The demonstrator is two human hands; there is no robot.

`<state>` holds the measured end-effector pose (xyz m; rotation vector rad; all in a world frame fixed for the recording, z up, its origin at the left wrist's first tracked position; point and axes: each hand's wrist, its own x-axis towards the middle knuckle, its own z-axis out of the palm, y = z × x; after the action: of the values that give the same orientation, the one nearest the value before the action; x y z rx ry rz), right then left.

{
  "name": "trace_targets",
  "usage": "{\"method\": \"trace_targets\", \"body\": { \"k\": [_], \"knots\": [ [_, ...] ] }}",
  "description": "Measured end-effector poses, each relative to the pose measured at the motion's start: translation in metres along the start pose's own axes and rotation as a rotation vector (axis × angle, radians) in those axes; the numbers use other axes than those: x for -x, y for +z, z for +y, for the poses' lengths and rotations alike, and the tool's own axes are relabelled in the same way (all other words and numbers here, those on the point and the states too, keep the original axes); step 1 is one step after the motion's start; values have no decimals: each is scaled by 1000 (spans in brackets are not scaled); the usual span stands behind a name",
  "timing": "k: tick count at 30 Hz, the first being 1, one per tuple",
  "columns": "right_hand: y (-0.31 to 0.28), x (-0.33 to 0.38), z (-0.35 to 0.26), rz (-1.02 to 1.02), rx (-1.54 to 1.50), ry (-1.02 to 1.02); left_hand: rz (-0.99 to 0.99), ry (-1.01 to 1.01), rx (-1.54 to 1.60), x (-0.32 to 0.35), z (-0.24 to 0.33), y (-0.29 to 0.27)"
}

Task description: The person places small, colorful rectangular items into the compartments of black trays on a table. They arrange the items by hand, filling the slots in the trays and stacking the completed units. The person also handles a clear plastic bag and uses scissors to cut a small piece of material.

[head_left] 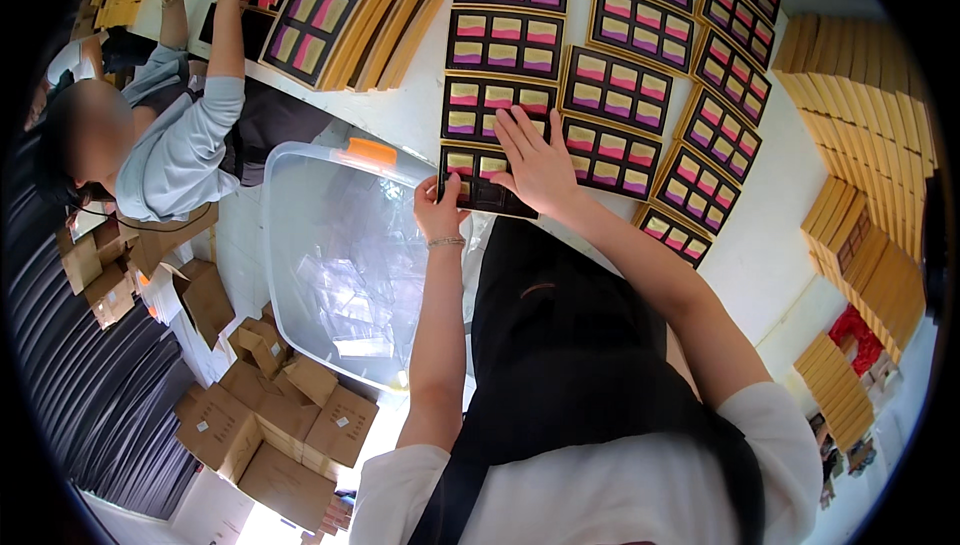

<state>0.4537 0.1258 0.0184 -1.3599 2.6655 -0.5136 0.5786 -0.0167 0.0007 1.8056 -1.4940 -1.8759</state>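
The nearest black tray (pixel 497 198) lies at the table's front edge. Colourful wrapped pieces show in its back row, while its visible front compartments are black. My left hand (pixel 438 213) grips its left edge, thumb on top. My right hand (pixel 543 167) is open, fingers stretched and spread across the nearest tray and the filled tray (pixel 463 110) just behind it. My palm hides the near tray's right end. Pink, gold and purple pieces fill the other trays, such as this tray (pixel 610 155) to the right.
More filled trays (pixel 640 25) cover the white table (pixel 740 245). At the back left lean stacked trays (pixel 325 15). Below my left arm stands a clear plastic bin (pixel 300 275) with transparent scraps. Cardboard boxes (pixel 290 435) sit lower left. Another person (pixel 180 145) works on the left; wooden-looking stacks (pixel 850 95) stand right.
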Motion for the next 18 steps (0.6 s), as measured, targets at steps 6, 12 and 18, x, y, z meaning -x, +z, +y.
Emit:
{"method": "trace_targets", "body": {
  "k": [6, 12, 18],
  "knots": [
    [-5, -5, 3, -50, -19, -59, -34, 75, -40, 3, -1, 2],
    [-18, -20, 6, -123, 10, -24, -47, 75, -43, -3, 2, 8],
    [-40, -127, 73, 242, -215, 95, -18, 169, -178, -11, -8, 6]
  ]
}}
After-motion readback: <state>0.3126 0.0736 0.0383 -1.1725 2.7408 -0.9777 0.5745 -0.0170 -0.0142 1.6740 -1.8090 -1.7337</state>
